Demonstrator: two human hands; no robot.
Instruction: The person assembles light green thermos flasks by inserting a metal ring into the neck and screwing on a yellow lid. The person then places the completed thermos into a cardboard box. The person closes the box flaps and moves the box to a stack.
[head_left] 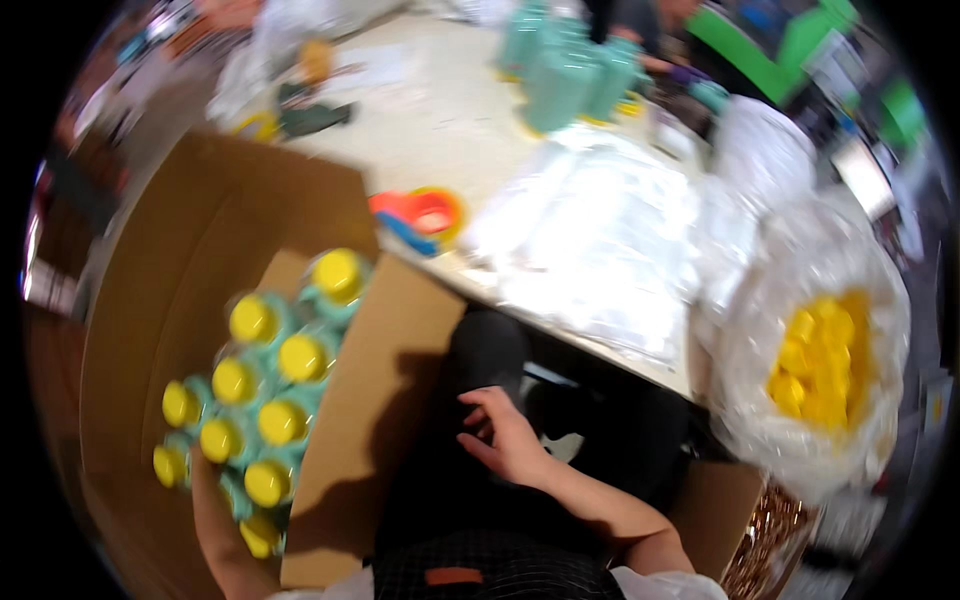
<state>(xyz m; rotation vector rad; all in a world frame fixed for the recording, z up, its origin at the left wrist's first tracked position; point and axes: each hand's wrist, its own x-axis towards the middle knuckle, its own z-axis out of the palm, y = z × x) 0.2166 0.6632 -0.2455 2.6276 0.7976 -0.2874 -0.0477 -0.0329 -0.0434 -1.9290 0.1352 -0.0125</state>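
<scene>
Head view: I'm counting about ten teal see-through bottles (253, 318) standing in the box (135, 330) on the person's left, yellow caps (337, 275) up, packed close together. The left forearm (213, 530) goes down in among them, and the left hand is lost behind the caps, so I honestly can't tell if it's gripping a bottle or just resting there. Right hand (508, 440) is free, fingers loosely curled over the lap with nothing in it.

As for how they'd handle: they look like thin plastic to me, so probably squeezy rather than stiff, kinda slick, not something that'd shatter. Heavy or light? No clue, it's too blurry to see if there's anything inside. I'd go for the neck or shoulder just below the cap, since the neighbours crowd the sides and there's not much finger room lower down. Wouldn't trust the cap alone, can't see how tight it sits.

More of the same bottles (560, 85) are at the far side of the desk (430, 110), yellow at their lower ends. Those have more open space next to them, so I'd just wrap a hand round the body, gently.
</scene>
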